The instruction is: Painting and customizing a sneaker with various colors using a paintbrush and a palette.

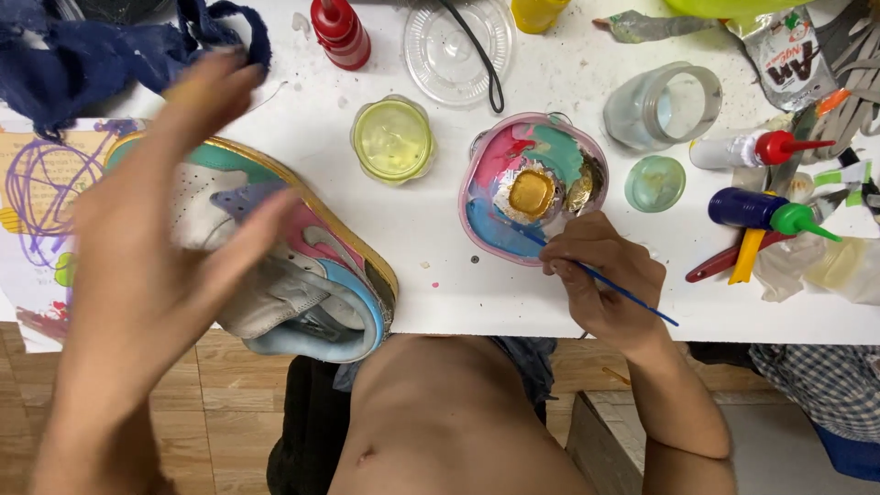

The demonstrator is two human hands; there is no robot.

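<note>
Right hand: the right hand (600, 275) pinches a thin blue paintbrush (596, 273), tip dipped into the paint bowl (486, 229).
Left hand: the left hand (151, 238) is blurred, fingers spread loose above the sneaker (312, 275); whether it touches the shoe I can't quite tell.
Sneaker: on its side at the white table (513, 302) edge, painted pink, blue and gold.
Bowl: between a yellow-filled cup (392, 139) and a small green lid (654, 183).
</note>
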